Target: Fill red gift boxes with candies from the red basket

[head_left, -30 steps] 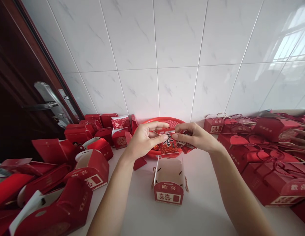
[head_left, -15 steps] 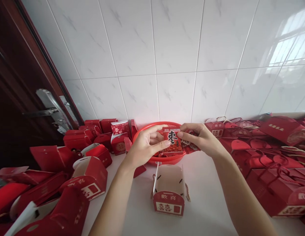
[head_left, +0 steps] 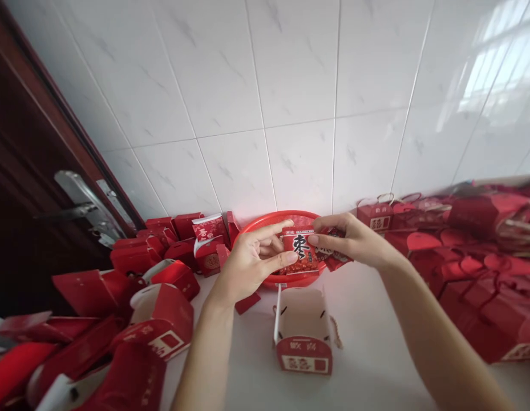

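Observation:
My left hand (head_left: 258,254) pinches a red snack packet (head_left: 299,254) with a large black character on its front. The fingers of my right hand (head_left: 348,237) close on this packet's right edge and on a darker red packet (head_left: 333,254) with white lettering. Both packets are held over the front of a red plastic basket (head_left: 299,278), whose contents are mostly hidden by my hands. Closer to me on the white table stands an open red gift box (head_left: 305,348) with a pale inside and a rope handle hanging at its right side.
Several open red boxes (head_left: 168,319) crowd the left side, near a dark door with a metal handle (head_left: 83,197). At the right lie many closed red boxes with cord handles (head_left: 482,297). A white tiled wall (head_left: 299,160) rises behind the basket.
The view has tilted and shifted slightly, so the open box appears further right. Both hands keep their hold on the packets, with little movement between them.

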Demonstrator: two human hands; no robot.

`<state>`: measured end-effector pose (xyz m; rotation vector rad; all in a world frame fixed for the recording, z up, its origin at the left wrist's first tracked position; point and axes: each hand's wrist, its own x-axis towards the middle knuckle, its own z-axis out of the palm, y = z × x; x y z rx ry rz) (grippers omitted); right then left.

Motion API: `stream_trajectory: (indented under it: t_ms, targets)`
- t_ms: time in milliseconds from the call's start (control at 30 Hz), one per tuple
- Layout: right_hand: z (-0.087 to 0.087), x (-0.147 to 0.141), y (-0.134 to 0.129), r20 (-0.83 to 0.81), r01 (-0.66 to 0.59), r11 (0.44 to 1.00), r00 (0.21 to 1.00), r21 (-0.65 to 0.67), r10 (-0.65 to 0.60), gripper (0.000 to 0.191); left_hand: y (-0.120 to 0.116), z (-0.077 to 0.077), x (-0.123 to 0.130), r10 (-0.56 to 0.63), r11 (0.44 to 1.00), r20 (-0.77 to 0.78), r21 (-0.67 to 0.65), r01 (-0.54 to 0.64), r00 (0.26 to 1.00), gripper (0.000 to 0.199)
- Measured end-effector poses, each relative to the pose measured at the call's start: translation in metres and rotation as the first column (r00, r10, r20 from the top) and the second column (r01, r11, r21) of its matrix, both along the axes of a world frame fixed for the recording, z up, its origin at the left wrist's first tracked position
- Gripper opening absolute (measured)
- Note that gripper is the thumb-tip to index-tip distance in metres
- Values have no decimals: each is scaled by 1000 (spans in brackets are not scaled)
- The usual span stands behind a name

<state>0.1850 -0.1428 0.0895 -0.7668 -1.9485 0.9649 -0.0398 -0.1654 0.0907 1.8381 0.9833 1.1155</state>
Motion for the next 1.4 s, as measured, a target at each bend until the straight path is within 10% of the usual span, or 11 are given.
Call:
stream_trajectory:
  t_ms: [433,800,1400]
  targets:
    - [5,5,-3,38,38,999,999,5,-38,30,1,-1,-8,-46,998,-264,24,54,963,46]
    - [5,1,-4,44,48,997,998,63,-51,33,-4,-3,0,-284,958,-683,-232,169,673,41]
    - [-9,-24,-1,29,1,998,1000,69,-3,27,-15,11,-10,-55,998,-499,1,64,865,25]
